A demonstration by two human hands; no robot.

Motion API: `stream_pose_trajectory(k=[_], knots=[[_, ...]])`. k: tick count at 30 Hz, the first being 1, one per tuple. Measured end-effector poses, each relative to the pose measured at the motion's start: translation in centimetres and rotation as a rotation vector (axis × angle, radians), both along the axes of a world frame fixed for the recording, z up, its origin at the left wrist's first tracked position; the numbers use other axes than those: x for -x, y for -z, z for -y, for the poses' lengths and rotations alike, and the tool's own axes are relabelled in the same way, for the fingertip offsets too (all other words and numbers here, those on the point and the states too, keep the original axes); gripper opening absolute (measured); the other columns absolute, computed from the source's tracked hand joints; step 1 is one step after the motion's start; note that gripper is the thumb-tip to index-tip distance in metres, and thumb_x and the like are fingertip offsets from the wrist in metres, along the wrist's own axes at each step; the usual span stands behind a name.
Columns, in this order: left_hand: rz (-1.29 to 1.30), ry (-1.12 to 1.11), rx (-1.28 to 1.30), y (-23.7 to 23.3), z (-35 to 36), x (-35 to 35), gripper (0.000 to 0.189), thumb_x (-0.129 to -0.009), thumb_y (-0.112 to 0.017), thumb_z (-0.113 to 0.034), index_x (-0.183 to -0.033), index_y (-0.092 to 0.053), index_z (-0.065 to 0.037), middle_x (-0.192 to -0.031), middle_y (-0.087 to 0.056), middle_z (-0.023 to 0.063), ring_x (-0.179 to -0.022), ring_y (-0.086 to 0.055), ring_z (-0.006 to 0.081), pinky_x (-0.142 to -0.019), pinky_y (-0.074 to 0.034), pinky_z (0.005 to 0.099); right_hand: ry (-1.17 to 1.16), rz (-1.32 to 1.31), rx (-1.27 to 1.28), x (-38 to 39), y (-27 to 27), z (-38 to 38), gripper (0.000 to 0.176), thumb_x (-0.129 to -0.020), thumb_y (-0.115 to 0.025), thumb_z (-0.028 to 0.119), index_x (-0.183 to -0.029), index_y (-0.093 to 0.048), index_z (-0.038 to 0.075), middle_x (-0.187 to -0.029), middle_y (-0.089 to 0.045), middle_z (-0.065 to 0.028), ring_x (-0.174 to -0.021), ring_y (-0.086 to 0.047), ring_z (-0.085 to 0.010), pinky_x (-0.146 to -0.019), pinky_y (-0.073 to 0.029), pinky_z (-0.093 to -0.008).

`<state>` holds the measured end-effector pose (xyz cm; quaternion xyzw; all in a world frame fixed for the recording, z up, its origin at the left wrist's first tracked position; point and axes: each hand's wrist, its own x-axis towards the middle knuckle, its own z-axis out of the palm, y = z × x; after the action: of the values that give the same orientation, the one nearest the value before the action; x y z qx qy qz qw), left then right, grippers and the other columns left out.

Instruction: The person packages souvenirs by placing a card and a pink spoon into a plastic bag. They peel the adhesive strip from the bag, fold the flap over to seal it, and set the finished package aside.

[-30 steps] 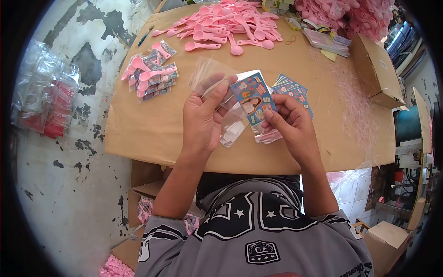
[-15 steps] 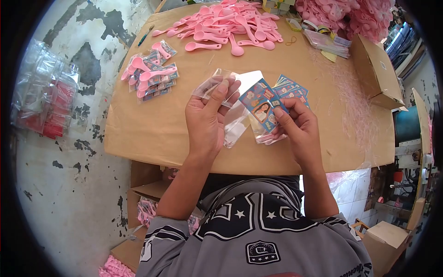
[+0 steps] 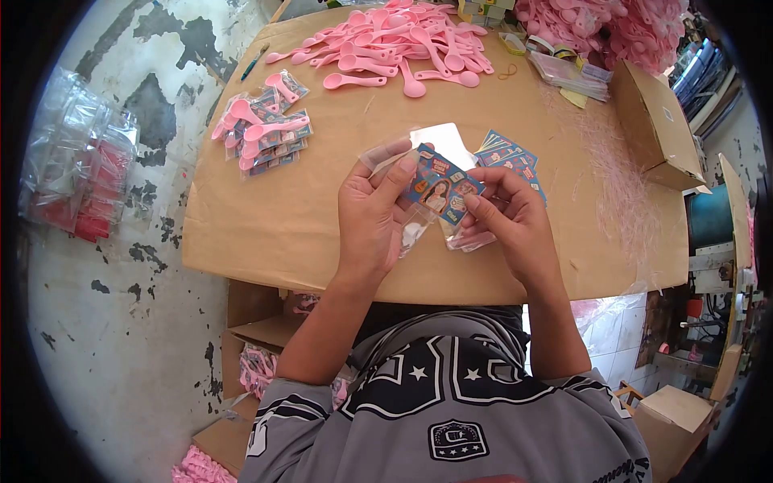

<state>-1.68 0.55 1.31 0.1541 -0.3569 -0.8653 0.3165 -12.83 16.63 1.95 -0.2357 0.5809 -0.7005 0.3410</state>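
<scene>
My left hand (image 3: 372,211) pinches a small clear plastic bag (image 3: 382,153) between thumb and fingers. A blue printed card (image 3: 437,183) with a picture on it lies at the bag, its left edge right at my left thumb. At the card's right edge, my right hand (image 3: 519,221) grips it with thumb and fingers. Under the hands are more clear bags (image 3: 465,241) and a white sheet (image 3: 448,142). Just beyond my right hand, a fanned stack of blue cards (image 3: 509,154) rests on the table.
A heap of pink spoons (image 3: 394,40) covers the back of the brown table (image 3: 266,233). Packed bags with pink spoons (image 3: 266,129) lie at the left. A cardboard box (image 3: 656,125) and a pile of clear bags (image 3: 568,74) are at the right, near pink plastic strands (image 3: 624,177).
The card in my right hand has moved left and turned, so it now meets the bag in my left hand. My left hand has shifted slightly right.
</scene>
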Motion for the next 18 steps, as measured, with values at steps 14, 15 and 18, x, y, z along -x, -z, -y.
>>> stream_pose_trajectory(k=[14,15,18], knots=[[-0.003,0.004,0.032,-0.2,-2.7,0.1,0.034,-0.102,-0.067,-0.003,-0.135,-0.061,-0.001,-0.132,-0.071,0.0146,-0.117,-0.07,0.0179,-0.1,-0.059,0.0337,0.063,0.057,0.144,-1.7,0.8,2.4,0.019,-0.103,-0.072,0.015,-0.114,-0.064,0.001,-0.093,-0.07,-0.003,-0.079,-0.066,-0.0073,-0.07,-0.054,-0.0223],[-0.004,0.012,0.016,-0.4,-2.8,0.0,0.036,-0.102,-0.066,-0.001,-0.138,-0.06,-0.001,-0.134,-0.07,0.014,-0.12,-0.069,0.0168,-0.1,-0.058,0.0325,0.045,0.056,0.114,-1.9,0.6,2.3,0.019,-0.103,-0.071,0.015,-0.114,-0.065,0.001,-0.094,-0.07,-0.003,-0.079,-0.066,-0.0068,-0.069,-0.054,-0.0218],[-0.057,0.021,-0.016,-0.6,-2.7,0.0,0.047,-0.103,-0.061,0.001,-0.149,-0.051,0.0,-0.146,-0.062,0.018,-0.131,-0.063,0.0197,-0.106,-0.055,0.0345,0.054,0.096,0.113,-2.7,0.1,2.2,0.021,-0.104,-0.07,0.016,-0.116,-0.068,-0.001,-0.092,-0.07,-0.0029,-0.077,-0.065,-0.0054,-0.066,-0.052,-0.0203]])
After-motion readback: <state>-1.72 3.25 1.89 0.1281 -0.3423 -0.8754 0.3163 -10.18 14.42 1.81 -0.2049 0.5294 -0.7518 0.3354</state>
